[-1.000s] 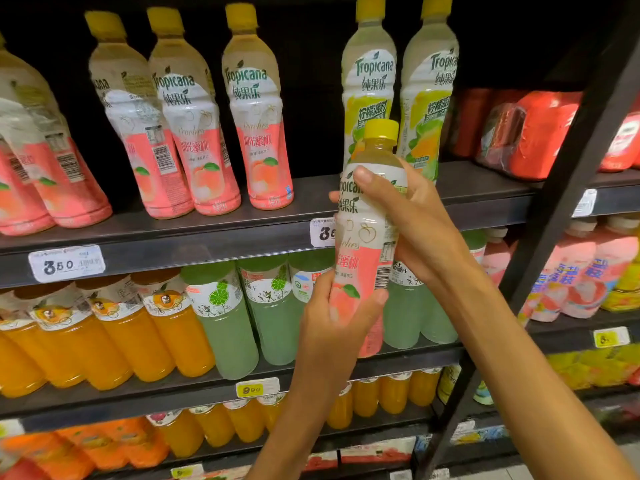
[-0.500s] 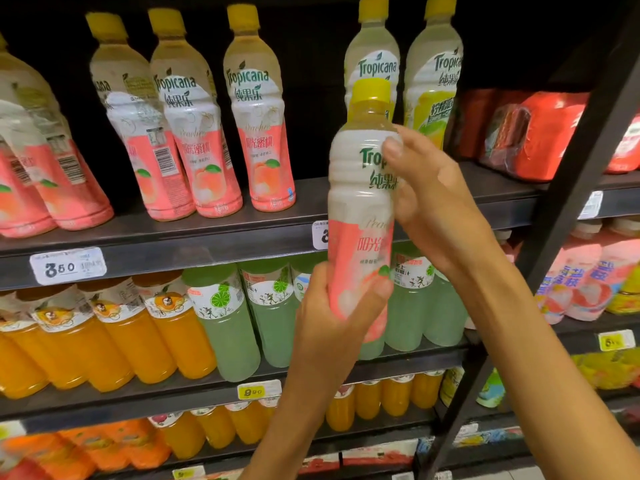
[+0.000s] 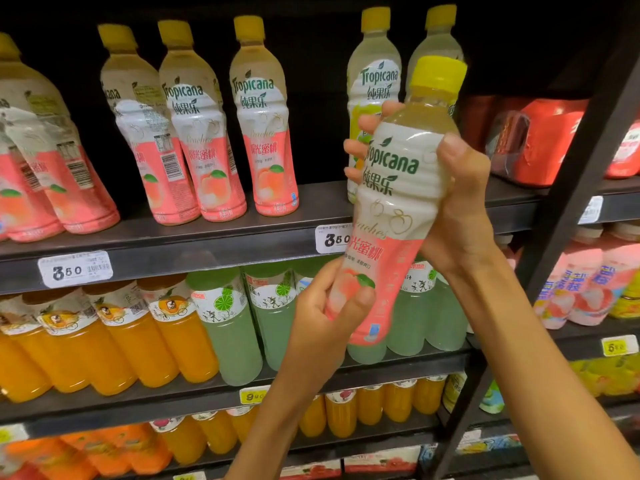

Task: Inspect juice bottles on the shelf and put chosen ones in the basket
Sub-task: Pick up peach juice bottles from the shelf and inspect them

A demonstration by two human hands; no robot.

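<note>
You are holding a peach juice bottle [image 3: 391,202] in front of the shelf [image 3: 194,244], its long axis nearly upright and leaning slightly, yellow cap pointing up and to the right, base down toward the left, with the Tropicana label facing you. Your right hand [image 3: 457,202] is wrapping curled fingers and thumb around its upper body while your left hand [image 3: 329,317] is gripping its pink lower part, thumb pressing on the front. The held bottle and your right hand are covering part of the lemon bottles [image 3: 374,98] behind and half of a price tag [image 3: 334,239], and your left hand's fingers are hiding behind the bottle.
</note>
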